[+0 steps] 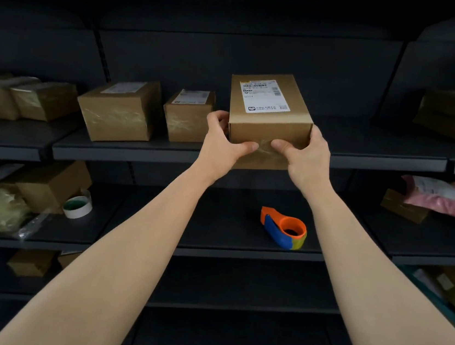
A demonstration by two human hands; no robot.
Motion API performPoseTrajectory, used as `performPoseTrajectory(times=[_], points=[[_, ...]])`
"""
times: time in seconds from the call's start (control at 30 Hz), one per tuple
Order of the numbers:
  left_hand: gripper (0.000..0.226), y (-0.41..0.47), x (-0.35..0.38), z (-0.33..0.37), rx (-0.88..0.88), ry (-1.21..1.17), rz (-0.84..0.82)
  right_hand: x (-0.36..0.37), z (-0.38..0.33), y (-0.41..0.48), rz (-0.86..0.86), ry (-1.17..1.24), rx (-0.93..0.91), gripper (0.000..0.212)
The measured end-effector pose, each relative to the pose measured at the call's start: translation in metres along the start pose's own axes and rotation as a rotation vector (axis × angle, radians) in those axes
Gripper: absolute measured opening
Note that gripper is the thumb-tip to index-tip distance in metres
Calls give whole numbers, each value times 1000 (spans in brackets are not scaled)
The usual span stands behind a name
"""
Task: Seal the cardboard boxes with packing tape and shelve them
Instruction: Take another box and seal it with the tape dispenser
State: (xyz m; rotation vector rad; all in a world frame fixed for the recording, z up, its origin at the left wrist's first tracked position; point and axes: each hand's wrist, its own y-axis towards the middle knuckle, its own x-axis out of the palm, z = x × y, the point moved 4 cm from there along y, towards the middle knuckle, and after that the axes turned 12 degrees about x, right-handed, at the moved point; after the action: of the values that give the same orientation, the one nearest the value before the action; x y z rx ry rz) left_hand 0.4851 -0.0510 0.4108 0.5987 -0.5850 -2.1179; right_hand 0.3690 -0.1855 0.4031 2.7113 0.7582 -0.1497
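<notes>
Box: labelled cardboard box (268,114) held at the front edge of the upper shelf (125,154), beside two taped boxes (119,110).
Left hand (224,143): grasping the box's near left corner.
Right hand (305,156): grasping the near right corner.
Tape dispenser (284,228): orange-blue, lying on the shelf below.

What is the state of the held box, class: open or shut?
Shut: the box has its labelled top lying flat, and glossy tape crosses its front face.
</notes>
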Motion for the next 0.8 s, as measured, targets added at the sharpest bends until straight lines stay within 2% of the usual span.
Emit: performPoseTrajectory(times=[0.27,0.47,0.8], points=[[76,25,20,-21,-67,11,22,1,17,37,-30,12,55,60],[65,48,28,-32,-86,37,47,7,19,65,-54,16,112,62],[63,72,24,-53,-89,75,97,33,24,93,-123,44,74,62]])
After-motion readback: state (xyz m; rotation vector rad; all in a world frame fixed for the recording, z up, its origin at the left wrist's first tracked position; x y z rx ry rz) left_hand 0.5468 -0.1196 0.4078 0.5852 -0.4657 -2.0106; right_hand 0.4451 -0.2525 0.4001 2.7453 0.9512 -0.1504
